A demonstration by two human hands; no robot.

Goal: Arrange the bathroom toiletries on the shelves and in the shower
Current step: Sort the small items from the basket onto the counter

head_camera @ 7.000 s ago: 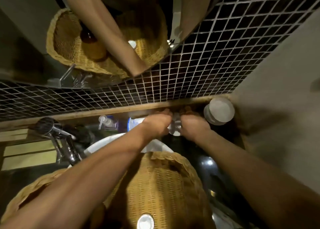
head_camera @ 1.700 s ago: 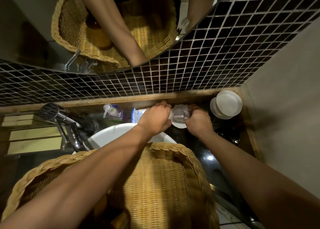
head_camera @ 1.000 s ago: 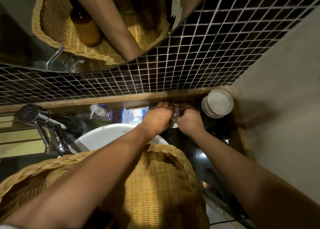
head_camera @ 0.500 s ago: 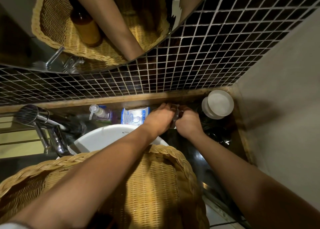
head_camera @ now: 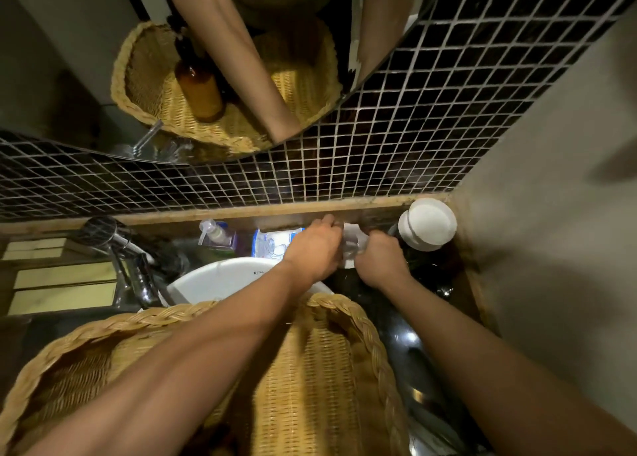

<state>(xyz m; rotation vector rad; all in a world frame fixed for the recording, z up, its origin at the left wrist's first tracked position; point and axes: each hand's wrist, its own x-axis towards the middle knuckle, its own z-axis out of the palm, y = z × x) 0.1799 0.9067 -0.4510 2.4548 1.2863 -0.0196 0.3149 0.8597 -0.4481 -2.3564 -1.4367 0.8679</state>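
Both hands meet at the back of the dark counter, under the wooden ledge. My left hand [head_camera: 315, 245] and my right hand [head_camera: 379, 260] are closed around a small clear container [head_camera: 351, 245], which they mostly hide. To its left lie a blue-and-white packet [head_camera: 270, 243] and a clear pump bottle [head_camera: 215, 233]. A jar with a white round lid [head_camera: 429, 223] stands in the right corner. A wicker basket [head_camera: 310, 369] sits below my forearms.
A white basin [head_camera: 224, 278] and a chrome tap [head_camera: 138, 273] lie left of my arms. Dark mosaic tiles [head_camera: 379, 145] cover the back wall, a plain wall [head_camera: 551, 214] closes the right. The mirror [head_camera: 220, 76] reflects the basket and an amber bottle.
The camera has tilted up a little, showing more mirror. Both hands stay closed around the small clear container at the same spot on the counter.
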